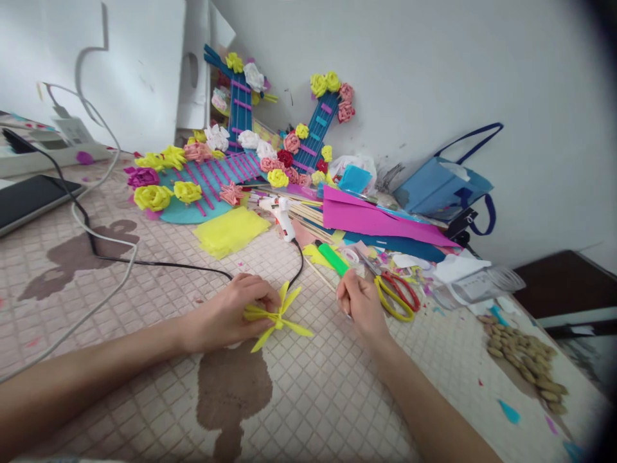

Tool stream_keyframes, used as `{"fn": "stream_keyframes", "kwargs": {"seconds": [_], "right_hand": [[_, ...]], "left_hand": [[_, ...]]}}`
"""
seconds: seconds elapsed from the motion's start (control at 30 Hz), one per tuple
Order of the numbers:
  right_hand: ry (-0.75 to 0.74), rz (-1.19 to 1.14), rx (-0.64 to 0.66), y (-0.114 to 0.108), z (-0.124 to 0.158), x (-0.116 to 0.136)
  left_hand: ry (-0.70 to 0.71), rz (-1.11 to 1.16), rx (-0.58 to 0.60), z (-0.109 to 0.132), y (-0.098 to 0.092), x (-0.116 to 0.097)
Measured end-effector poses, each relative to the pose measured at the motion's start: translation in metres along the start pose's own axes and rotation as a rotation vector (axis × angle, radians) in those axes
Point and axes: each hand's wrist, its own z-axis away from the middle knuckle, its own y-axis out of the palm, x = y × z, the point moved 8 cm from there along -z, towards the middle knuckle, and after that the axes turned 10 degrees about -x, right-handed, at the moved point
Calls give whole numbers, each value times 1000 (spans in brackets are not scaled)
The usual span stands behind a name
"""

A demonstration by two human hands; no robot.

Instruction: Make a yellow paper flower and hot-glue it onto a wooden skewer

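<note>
My left grip (243, 310) pinches a splayed yellow paper piece (279, 319) over the surface (332, 402), well in from its right edge. My right grip (365, 305) clasps a green tool (333, 258), nearer that edge.

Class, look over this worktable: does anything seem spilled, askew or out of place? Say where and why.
Yes. A loose heap of what look like nuts lies on the right side of the table, odd alongside a glue gun. A blue paper scrap lies stray near the heap.
</note>
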Motion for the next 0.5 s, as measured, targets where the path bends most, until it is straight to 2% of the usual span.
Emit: {"fn": "stream_keyframes", "kwargs": {"seconds": [0.07,0.13,0.37,0.5], "right_hand": [[-61,72,-25,-2,-1,3],[-126,104,5,2,-1,9],[-383,254,247,34,19,28],[-394,278,364,47,29,27]], "left_hand": [[10,8,3,0,0,-1],[16,13,23,0,1,-3],[14,16,64,-1,4,-11],[15,34,51,-1,3,-11]]}}
